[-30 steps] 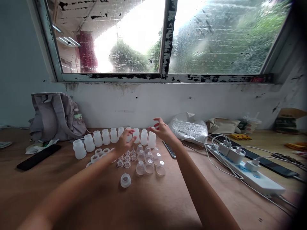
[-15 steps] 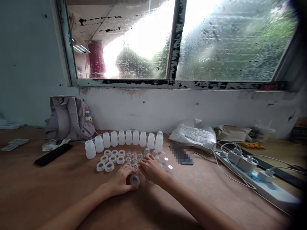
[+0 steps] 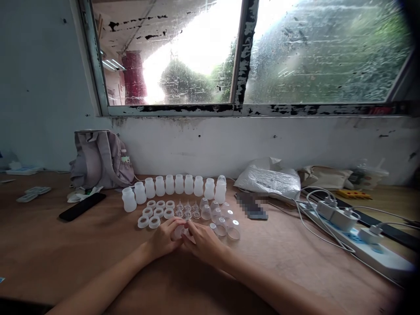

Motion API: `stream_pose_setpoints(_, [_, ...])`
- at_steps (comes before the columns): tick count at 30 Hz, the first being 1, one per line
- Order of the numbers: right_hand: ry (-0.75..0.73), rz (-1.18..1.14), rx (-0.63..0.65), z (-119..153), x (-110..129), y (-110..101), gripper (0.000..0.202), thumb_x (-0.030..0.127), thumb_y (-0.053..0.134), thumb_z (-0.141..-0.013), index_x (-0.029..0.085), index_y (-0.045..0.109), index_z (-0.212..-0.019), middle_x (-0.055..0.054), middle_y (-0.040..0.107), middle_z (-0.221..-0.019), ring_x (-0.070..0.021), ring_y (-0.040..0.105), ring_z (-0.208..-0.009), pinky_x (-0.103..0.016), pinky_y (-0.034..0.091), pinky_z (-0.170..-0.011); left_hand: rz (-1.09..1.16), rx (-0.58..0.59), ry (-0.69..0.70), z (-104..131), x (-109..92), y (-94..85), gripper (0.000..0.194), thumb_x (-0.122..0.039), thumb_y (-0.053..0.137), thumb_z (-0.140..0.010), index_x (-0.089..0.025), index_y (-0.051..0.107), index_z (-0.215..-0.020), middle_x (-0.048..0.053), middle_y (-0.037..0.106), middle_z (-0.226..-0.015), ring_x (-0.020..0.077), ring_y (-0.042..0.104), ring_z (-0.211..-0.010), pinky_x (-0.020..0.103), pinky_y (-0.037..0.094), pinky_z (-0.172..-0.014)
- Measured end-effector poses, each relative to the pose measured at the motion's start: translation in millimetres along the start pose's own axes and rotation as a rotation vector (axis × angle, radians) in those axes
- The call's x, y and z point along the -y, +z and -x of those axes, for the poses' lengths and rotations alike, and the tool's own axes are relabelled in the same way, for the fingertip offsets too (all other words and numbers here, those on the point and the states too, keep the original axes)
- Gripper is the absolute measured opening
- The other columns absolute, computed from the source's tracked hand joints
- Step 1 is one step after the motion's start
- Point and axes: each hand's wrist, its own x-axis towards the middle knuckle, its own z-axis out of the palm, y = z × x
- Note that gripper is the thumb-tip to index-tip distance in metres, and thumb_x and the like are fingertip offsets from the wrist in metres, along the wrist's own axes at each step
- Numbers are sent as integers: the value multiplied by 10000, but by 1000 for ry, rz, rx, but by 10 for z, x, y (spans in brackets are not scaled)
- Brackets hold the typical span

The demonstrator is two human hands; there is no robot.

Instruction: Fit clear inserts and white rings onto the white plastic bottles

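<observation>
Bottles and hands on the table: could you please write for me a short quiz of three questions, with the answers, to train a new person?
1. True or false: the left hand has its fingers around a clear part.

2. At which place in the row of white bottles does the bottle with a clear cap on top stand?
A. At the left end
B. In the middle
C. At the right end

3. Fill in the missing word: a grey ____ stands to the left of the row of white bottles, near the wall.

Key: 1. True; 2. C; 3. backpack
</observation>
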Motion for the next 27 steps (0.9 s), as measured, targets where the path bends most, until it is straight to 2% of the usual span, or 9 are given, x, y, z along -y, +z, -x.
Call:
stream_pose_setpoints(4, [27,3,53,52,-14,129,98,147,423,-733,168,451,-825,-46,591,-758,-151,551,-662,-233,401,-579,-92,92,73,38,68,18,289,-277,528,-725,-203,493,-1003,56,557,-951,185,541,-875,307,465,-771])
stream_pose_setpoints(8, [44,1,77,79,-36,232,151,130,444,-669,181,439,-812,-31,588,-757,-151,551,-670,-224,404,-580,-161,99,81,55,101,33,261,-342,555,-709,-190,517,-919,49,559,-844,177,546,-763,294,468,-673])
stream_pose_setpoints(12, [9,-15,43,78,-63,266,162,111,442,-666,179,435,-812,-33,581,-765,-149,545,-678,-220,406,-599,-177,119,68,52,100,19,264,-333,564,-694,-181,517,-905,49,567,-835,174,548,-759,284,457,-669])
stream_pose_setpoints(20, [-81,-3,38,81,-63,236,189,115,432,-683,168,453,-864,-50,571,-798,-161,536,-723,-239,413,-633,-103,216,87,-20,45,-99,266,-322,581,-685,-179,535,-904,50,586,-869,183,540,-819,290,431,-733])
stream_pose_setpoints(24, [-131,42,65,105,-54,160,256,155,435,-673,159,471,-926,-62,560,-830,-172,518,-729,-256,406,-612,-52,303,40,-57,-49,-207,287,-349,591,-672,-179,537,-897,52,570,-861,183,528,-802,290,422,-736])
stream_pose_setpoints(27, [-151,123,57,90,-98,67,235,155,433,-667,159,500,-893,-63,539,-825,-177,493,-731,-264,388,-605,-62,334,5,-54,-61,-304,281,-328,573,-687,-188,533,-927,46,564,-879,185,517,-825,298,401,-771])
